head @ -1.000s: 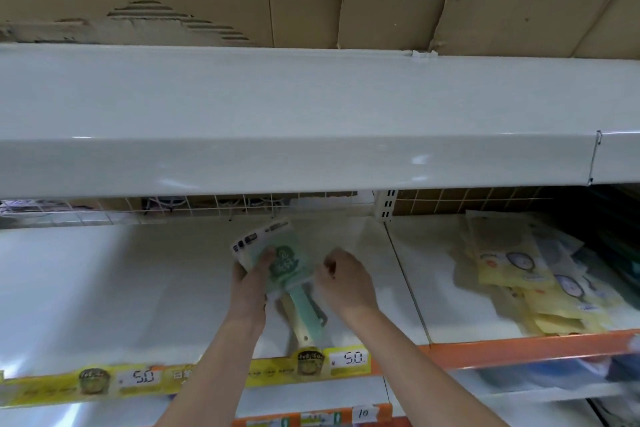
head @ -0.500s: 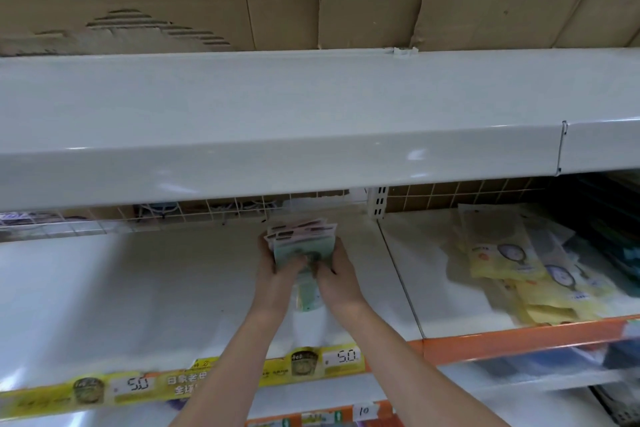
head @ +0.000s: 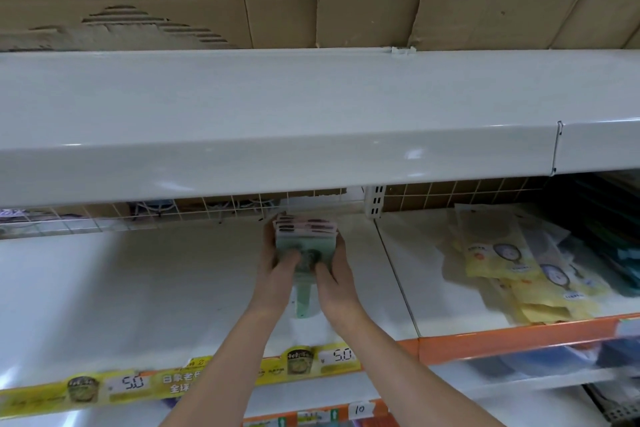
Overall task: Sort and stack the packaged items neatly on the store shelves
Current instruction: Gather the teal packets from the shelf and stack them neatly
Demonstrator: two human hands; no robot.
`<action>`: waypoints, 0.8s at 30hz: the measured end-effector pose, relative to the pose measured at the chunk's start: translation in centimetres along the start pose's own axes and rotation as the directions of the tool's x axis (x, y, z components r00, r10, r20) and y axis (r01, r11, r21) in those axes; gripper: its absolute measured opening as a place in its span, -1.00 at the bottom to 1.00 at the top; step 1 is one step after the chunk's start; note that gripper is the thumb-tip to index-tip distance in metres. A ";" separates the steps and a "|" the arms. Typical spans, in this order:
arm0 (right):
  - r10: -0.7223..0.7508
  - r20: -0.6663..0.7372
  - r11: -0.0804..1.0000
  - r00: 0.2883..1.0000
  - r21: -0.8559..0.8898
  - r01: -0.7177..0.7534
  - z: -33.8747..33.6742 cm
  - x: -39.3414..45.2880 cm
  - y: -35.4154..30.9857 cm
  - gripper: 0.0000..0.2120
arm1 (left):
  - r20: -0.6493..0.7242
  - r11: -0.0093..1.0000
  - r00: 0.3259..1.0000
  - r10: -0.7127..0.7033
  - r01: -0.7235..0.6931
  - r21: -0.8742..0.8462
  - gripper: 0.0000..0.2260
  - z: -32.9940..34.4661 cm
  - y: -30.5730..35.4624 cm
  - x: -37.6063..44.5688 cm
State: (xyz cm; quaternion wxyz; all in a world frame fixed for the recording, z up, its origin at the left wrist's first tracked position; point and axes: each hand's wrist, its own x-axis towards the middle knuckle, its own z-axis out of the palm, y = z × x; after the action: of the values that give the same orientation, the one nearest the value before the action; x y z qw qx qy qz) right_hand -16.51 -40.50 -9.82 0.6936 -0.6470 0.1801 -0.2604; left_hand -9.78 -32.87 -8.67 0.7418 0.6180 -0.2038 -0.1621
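At the back of the white shelf (head: 173, 288), by the wire grid (head: 214, 208): stack of green packets (head: 304, 239) clamped between left hand (head: 277, 263) and right hand (head: 334, 274), fingers curled round its sides. Best squared flush before release, edges aligned, clear of the yellow packets (head: 502, 263).

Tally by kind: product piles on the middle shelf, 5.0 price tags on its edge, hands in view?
Green packet stack, held between left hand and right hand: 1
Yellow packet pile: 1
5.0 price tags: 2
Hands: 2
Total: 6
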 end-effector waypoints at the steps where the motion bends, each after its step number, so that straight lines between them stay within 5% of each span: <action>1: -0.001 0.008 1.000 1.000 0.004 0.000 0.1 0.2 0.2 -0.39 | 0.002 1.000 1.000 -0.008 0.008 0.013 -0.53 -0.3 0.1 0.3; 4: 0.038 0.056 0.998 0.998 -0.061 -0.034 0.5 1.5 1.0 -0.44 | -0.002 0.994 0.997 -0.078 0.078 0.071 -0.64 -1.8 0.0 1.4; 8: 0.277 0.110 0.938 0.955 -0.249 -0.243 2.4 2.9 1.9 -0.71 | -0.175 0.937 0.953 -0.247 0.281 0.208 -0.79 -4.1 -2.0 3.2; 11: 0.463 0.137 0.823 0.876 -0.432 -0.368 4.0 2.9 2.7 -0.62 | -0.288 0.847 0.900 -0.326 0.414 0.334 -0.85 -5.8 -4.1 3.3; 15: 0.494 0.161 0.625 0.854 -0.749 -0.220 4.2 3.0 3.0 -0.52 | -0.342 0.521 0.881 -0.328 0.471 0.712 -0.61 -8.4 -6.3 3.6; 16: 0.477 0.155 0.632 0.865 -0.745 -0.214 4.0 3.1 3.1 -0.52 | -0.346 0.503 0.879 -0.329 0.473 0.723 -0.54 -8.7 -6.4 3.7; 20: 0.462 0.070 0.693 0.884 -0.651 -0.310 3.7 3.3 3.5 -0.70 | -0.273 0.805 0.904 -0.329 0.419 0.421 -0.77 -8.9 -5.3 2.8; 24: 0.482 0.105 0.652 0.870 -0.706 -0.277 4.9 2.6 3.9 -0.72 | -0.202 0.892 0.912 -0.358 0.398 0.213 -0.79 -8.8 -5.3 1.9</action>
State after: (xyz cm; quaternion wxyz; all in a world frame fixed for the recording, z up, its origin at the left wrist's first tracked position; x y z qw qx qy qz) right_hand -11.07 -38.05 -12.99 0.4710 -0.8292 0.2927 0.0703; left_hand -3.60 -27.28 -15.04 0.6260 0.7450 -0.0389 -0.2271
